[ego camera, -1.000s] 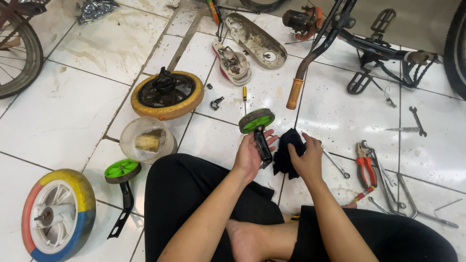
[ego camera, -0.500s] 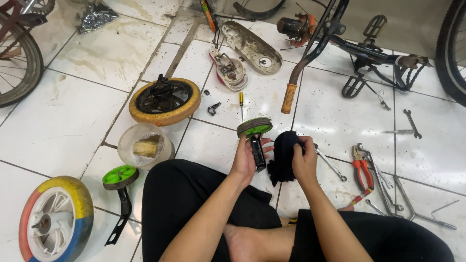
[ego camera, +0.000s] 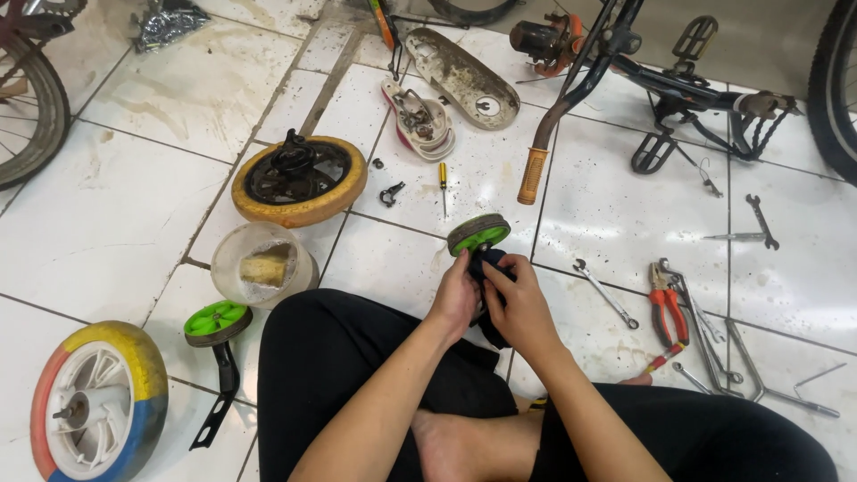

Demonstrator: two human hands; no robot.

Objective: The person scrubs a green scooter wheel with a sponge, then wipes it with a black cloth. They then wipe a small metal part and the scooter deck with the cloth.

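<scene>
On your tiled floor (ego camera: pixel 134 223) lie a yellow-rimmed wheel (ego camera: pixel 299 179), a clear plastic tub (ego camera: pixel 262 264) (something tan inside), a multicoloured wheel (ego camera: pixel 96 399), red-handled pliers (ego camera: pixel 666 308), two wrenches (ego camera: pixel 605 293) and a small screwdriver (ego camera: pixel 443 184).

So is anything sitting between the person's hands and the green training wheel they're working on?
Only the dark cloth: it is bunched between both palms around the wheel's bracket. The left hand and right hand close on it from either side, just below the green training wheel. Nothing else visible stands between them.
</scene>
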